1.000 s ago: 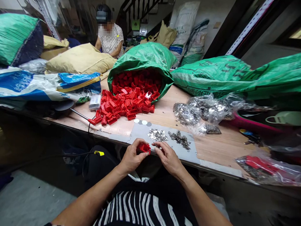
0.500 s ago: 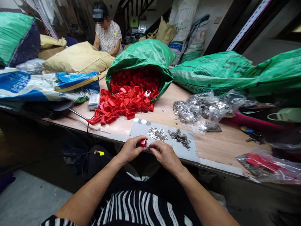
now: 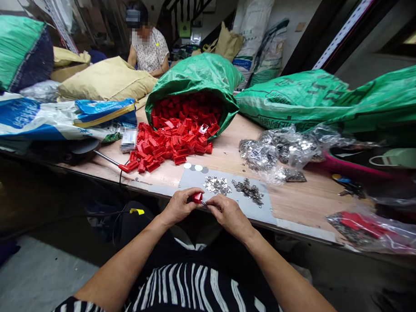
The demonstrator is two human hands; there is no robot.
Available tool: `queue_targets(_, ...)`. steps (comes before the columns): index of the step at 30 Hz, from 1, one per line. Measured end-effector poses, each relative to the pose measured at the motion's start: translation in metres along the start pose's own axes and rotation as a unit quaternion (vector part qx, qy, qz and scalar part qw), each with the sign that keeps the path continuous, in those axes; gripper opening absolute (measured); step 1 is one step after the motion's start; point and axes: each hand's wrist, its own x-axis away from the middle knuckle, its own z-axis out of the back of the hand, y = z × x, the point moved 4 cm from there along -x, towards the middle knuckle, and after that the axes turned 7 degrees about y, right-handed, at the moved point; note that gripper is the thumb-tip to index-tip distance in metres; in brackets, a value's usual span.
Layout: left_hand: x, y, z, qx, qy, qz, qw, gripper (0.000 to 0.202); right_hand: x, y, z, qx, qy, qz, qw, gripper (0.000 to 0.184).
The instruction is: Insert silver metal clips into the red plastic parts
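Observation:
Between the thumb and fingers of my left hand [image 3: 179,206] is a small red plastic part [image 3: 197,197]. My right hand [image 3: 228,212] grips a thin tool with a metal shaft [image 3: 203,203], its tip at the red part; the handle is hidden in my fingers, so its kind is unclear. Both hands are at the table's front edge. Just beyond them, on a grey mat [image 3: 190,182], lie a pile of flat shiny metal pieces [image 3: 217,185] and a pile of darker small metal pieces [image 3: 249,191].
Red parts [image 3: 174,141] spill from a green sack [image 3: 197,76] across the table [image 3: 229,129]. Clear bags of metal pieces [image 3: 279,151] lie to the right. A rod with a red handle [image 3: 125,167] rests at left. Another person [image 3: 148,44] sits beyond a tan sack [image 3: 108,79].
Almost nothing differs. Both hands hold the same things in nearly the same place, and the view has shifted very slightly.

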Motion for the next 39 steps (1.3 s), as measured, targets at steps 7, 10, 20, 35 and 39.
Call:
queue_targets(7,-0.001,-0.003,-0.001,0.002,0.003,-0.013,1.000,0.034,0.000,-0.013,-0.002,0.072,0.001,-0.046,0.996,0.014)
queue_targets(10,0.000,-0.004,-0.002,0.008,0.010,-0.021,1.000,0.033,-0.001,-0.019,-0.005,0.088,0.008,-0.063,0.994,0.015)
queue_targets(20,0.007,-0.001,0.002,0.026,0.046,-0.010,0.999,0.029,0.003,-0.014,0.001,-0.019,0.031,-0.032,0.999,0.016)
queue_targets(35,0.038,0.020,-0.006,0.552,0.071,0.254,0.791,0.023,0.020,-0.031,-0.002,-0.217,-0.051,-0.036,0.974,0.041)
queue_targets(39,0.045,0.019,-0.012,0.610,0.081,0.302,0.728,0.016,0.020,-0.035,0.000,-0.201,-0.041,-0.031,0.978,0.041)
